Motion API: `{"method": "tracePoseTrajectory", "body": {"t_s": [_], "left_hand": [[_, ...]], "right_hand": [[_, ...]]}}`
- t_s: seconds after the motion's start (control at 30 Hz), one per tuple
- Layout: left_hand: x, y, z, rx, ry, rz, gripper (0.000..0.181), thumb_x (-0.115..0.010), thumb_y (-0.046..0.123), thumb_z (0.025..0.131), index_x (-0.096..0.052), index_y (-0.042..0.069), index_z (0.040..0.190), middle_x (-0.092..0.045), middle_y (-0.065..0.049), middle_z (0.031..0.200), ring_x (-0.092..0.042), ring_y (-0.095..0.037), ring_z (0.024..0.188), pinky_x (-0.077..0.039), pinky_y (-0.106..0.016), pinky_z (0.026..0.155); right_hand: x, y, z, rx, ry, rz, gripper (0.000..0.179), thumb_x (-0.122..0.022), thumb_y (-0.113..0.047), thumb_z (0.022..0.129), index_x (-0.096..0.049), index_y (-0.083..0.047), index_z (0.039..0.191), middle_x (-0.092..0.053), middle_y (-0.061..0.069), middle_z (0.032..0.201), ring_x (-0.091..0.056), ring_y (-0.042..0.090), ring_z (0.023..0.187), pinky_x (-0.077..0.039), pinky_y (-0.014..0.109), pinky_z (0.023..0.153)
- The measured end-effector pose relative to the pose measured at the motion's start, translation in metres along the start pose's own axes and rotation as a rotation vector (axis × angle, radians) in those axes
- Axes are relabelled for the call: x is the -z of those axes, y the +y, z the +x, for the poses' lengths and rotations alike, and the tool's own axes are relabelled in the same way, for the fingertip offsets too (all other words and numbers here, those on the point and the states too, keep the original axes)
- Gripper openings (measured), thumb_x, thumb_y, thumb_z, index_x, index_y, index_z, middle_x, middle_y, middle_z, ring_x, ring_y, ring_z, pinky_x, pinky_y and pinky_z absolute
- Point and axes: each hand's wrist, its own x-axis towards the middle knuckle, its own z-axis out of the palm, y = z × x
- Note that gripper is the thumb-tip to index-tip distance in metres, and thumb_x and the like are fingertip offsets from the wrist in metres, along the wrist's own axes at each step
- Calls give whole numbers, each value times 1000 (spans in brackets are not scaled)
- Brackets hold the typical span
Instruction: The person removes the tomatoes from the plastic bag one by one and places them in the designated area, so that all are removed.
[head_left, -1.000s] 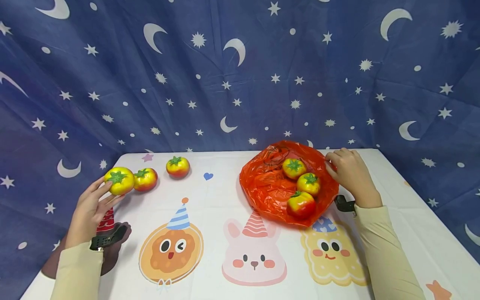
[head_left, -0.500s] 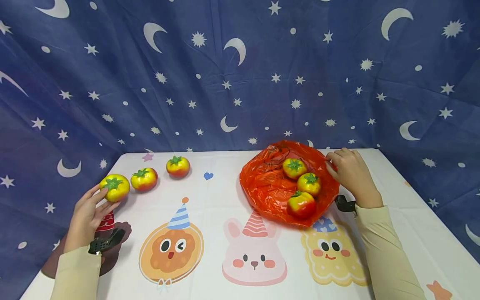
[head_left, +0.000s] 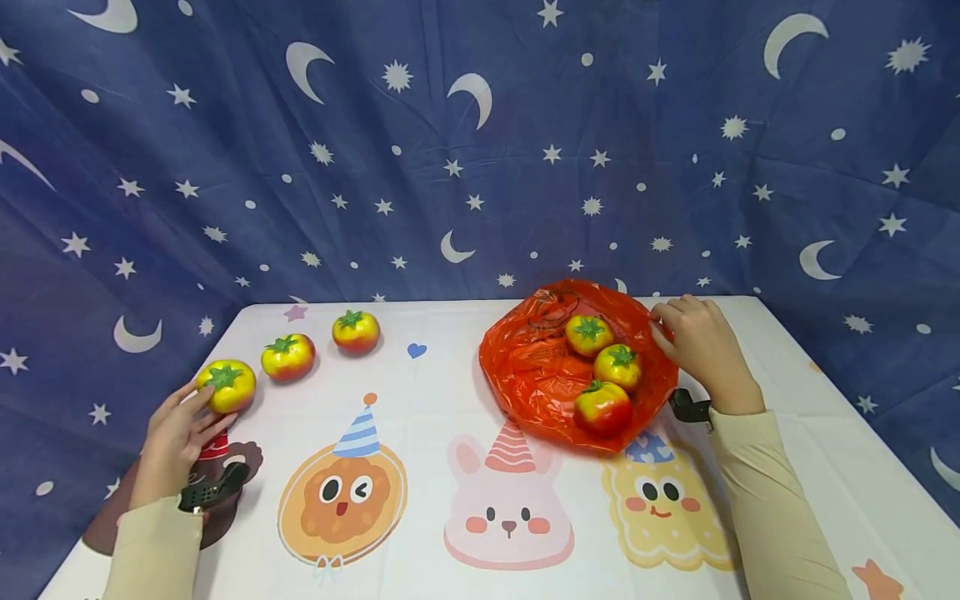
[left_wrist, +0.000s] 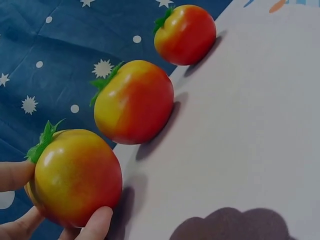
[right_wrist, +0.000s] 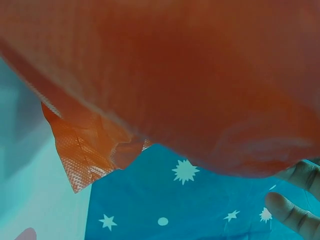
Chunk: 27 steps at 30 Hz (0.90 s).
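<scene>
At the left end of the table my left hand [head_left: 176, 433] holds a yellow-red toy tomato [head_left: 227, 387] with a green leafy top. The left wrist view shows fingertips on opposite sides of this tomato [left_wrist: 77, 180], with its shadow beside it on the tabletop. Two similar tomatoes stand just beyond, a nearer one [head_left: 288, 358] and a farther one [head_left: 356, 333]. On the right, a red plastic bag [head_left: 525, 375] lies spread wide with three tomatoes inside, the front one [head_left: 602, 410] tilted. My right hand [head_left: 697, 346] pinches the bag's right rim; red film fills most of the right wrist view.
A white tablecloth [head_left: 427, 500] printed with cartoon faces covers the table. Behind it and at both sides hangs a blue curtain [head_left: 525, 167] with moons and stars. Each wrist wears a black strap with a small camera.
My left hand has brought its tomato down and slightly toward me, away from the neighbouring tomato it overlapped in view. The right hand and the bag stay in place.
</scene>
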Motion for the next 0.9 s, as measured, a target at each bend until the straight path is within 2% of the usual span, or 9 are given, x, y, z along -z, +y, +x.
{"method": "tracePoseTrajectory", "body": {"t_s": [0.07,0.13,0.33,0.47,0.57,0.63,0.73,0.8,0.9], "left_hand": [[1,-1,2,4,17,3,84,-68,32,83,-17,33,150,-17,10,155,-46,-14,112,-59,-28,62],[0,-2,3,9,32,6,82,-67,32,84,-18,33,150,-16,10,156,-47,-12,107,-59,-27,62],[-3,-3,4,-17,68,66,76,-62,34,88,-17,33,150,-16,6,157,-41,-19,127,-59,-25,63],[-2,-3,6,-20,102,114,76,-62,36,87,-19,34,149,-31,1,148,-53,-15,113,-59,-25,64],[-4,-2,4,-22,111,129,75,-61,35,88,-18,34,149,-30,-1,149,-52,-16,115,-58,-24,65],[-6,-2,1,-33,108,145,74,-58,35,90,-15,32,150,-18,-3,157,-43,-20,129,-58,-23,66],[-8,0,-6,-32,112,146,74,-57,33,91,-14,31,151,-13,-2,158,-43,-18,126,-58,-21,65],[-6,-1,-1,-35,115,157,74,-57,34,91,-14,30,151,-13,-2,158,-44,-18,122,-58,-22,66],[4,-6,22,-31,121,143,77,-62,34,88,-17,32,150,-26,-4,151,-51,-13,103,-58,-24,64]], "right_hand": [[0,0,0,2,0,3,18,-77,-7,73,-69,1,87,-70,18,81,-59,32,76,-51,53,82],[-1,0,0,2,-1,4,18,-77,-7,73,-69,1,87,-70,18,81,-59,33,77,-51,54,82],[-1,0,0,4,0,9,18,-76,-7,74,-69,1,87,-70,19,82,-59,33,78,-51,54,83],[0,-1,0,9,6,10,18,-76,-7,74,-69,2,87,-70,19,81,-59,33,77,-51,54,82],[0,-1,0,9,6,10,18,-76,-7,73,-69,2,87,-70,19,81,-59,33,77,-51,54,82],[1,-1,0,10,6,9,18,-76,-7,73,-69,2,87,-70,19,81,-59,33,77,-52,54,82],[1,-1,0,8,5,11,18,-76,-7,73,-69,2,87,-70,18,81,-59,33,76,-52,54,81],[0,0,0,9,6,10,18,-76,-7,73,-69,2,87,-69,18,80,-59,32,76,-52,54,81],[0,0,0,9,7,8,18,-76,-7,73,-69,2,87,-69,19,81,-59,33,77,-52,54,81]]}}
